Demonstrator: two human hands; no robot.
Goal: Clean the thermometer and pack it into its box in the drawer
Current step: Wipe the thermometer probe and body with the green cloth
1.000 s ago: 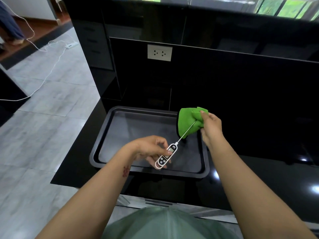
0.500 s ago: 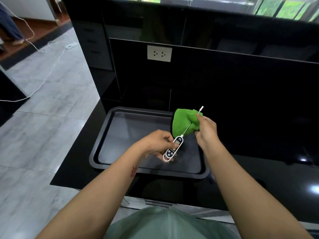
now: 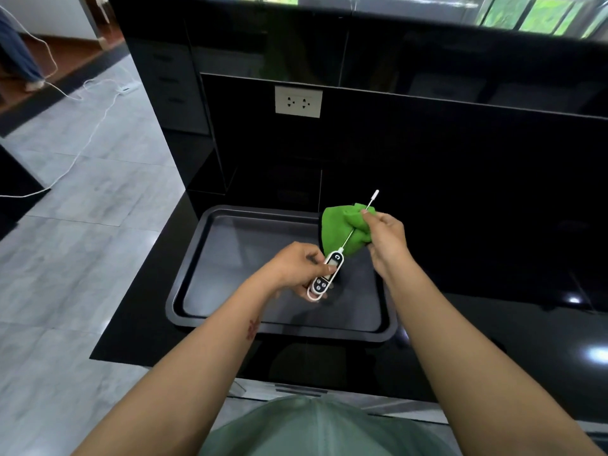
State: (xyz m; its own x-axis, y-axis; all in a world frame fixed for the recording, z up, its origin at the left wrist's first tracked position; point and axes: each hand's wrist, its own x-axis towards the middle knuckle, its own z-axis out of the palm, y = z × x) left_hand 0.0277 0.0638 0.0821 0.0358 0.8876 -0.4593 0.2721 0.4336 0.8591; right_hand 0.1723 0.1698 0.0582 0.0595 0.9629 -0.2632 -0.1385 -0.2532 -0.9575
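A white probe thermometer (image 3: 326,273) with a dark face and buttons is held by its body in my left hand (image 3: 294,269), above the dark tray (image 3: 197,264). Its thin metal probe slants up to the right. My right hand (image 3: 383,240) pinches a green cloth (image 3: 339,227) around the middle of the probe. The probe's white tip sticks out past the cloth at the upper right. No box or drawer is in sight.
The tray lies on a glossy black counter (image 3: 493,340) whose left edge drops to grey floor tiles. A black back panel with a white socket (image 3: 298,101) rises behind. White cables trail over the floor at the left.
The thermometer has moved up and to the right, so the probe has slid through the cloth. Its tip, hidden in the cloth a second ago, now sticks out beyond it.
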